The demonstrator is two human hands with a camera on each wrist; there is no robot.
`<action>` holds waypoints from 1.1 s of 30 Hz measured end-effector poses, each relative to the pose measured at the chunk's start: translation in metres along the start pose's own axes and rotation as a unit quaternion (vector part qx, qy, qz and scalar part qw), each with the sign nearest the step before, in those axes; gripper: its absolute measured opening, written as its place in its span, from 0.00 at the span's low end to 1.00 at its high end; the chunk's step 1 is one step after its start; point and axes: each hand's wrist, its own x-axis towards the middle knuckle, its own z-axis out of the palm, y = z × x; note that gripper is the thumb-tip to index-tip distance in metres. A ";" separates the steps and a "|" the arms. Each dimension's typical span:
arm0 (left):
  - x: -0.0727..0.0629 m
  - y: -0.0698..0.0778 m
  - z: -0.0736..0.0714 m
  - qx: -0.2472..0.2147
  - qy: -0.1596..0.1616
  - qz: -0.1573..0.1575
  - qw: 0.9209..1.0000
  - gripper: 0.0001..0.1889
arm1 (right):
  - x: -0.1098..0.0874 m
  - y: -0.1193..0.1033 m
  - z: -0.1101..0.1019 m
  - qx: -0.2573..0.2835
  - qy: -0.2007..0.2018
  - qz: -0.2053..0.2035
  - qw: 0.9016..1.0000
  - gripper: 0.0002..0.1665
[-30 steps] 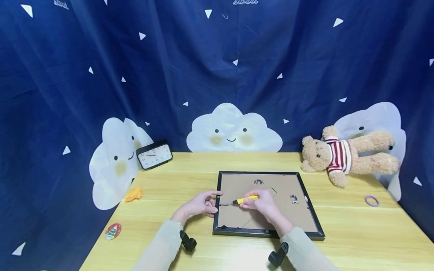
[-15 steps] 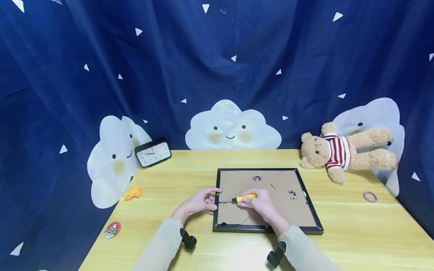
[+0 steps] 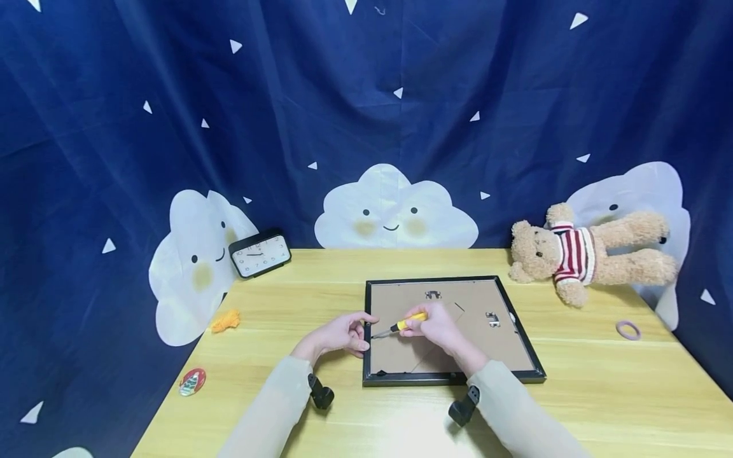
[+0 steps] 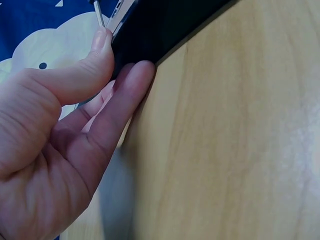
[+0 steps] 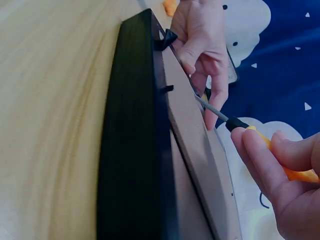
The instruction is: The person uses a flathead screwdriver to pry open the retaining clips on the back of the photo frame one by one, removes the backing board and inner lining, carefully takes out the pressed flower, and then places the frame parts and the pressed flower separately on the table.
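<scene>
A black picture frame (image 3: 412, 380) lies face down on the wooden table, its brown backing board (image 3: 401, 305) upward with two metal hangers. My left hand (image 3: 338, 334) holds the frame's left edge; in the left wrist view the thumb (image 4: 100, 45) lies at the rim and the fingers (image 4: 135, 85) press the outer side. My right hand (image 3: 438, 331) grips a screwdriver (image 3: 420, 317) by its yellow and black handle. The metal shaft (image 5: 212, 107) slants down to the left, its tip at the inner left edge by a small dark tab, near my left fingers.
A black clock (image 3: 260, 256) stands at the back left. An orange bundle (image 3: 226, 321) and a round tree-picture badge (image 3: 192, 381) lie along the left edge. A teddy bear (image 3: 575, 254) lies back right, with a purple ring (image 3: 628, 330) in front of it.
The screwdriver's handle has tipped up, so its shaft slants more steeply at the left edge. My left hand stays at the same edge. The head view has shifted slightly.
</scene>
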 end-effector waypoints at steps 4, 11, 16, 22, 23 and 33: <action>0.001 0.001 -0.001 0.008 -0.005 -0.003 1.000 0.32 | 0.003 -0.005 0.000 -0.015 -0.013 0.002 1.000 0.09; 0.001 0.005 -0.001 0.009 -0.008 -0.006 1.000 0.31 | 0.006 -0.019 0.008 -0.093 -0.027 -0.021 0.995 0.08; 0.002 0.005 -0.001 0.005 -0.013 -0.004 1.000 0.31 | 0.008 -0.028 0.013 -0.127 -0.029 -0.028 0.991 0.07; 0.002 0.003 -0.003 0.000 -0.014 -0.008 1.000 0.30 | 0.008 -0.035 0.019 -0.168 -0.025 -0.037 0.985 0.07; 0.002 0.003 -0.003 -0.002 -0.014 -0.009 1.000 0.30 | 0.008 -0.036 0.020 -0.174 -0.026 -0.042 0.984 0.06; 0.000 0.009 0.001 0.005 -0.010 -0.013 1.000 0.29 | 0.010 -0.053 0.032 -0.285 -0.036 -0.073 0.955 0.02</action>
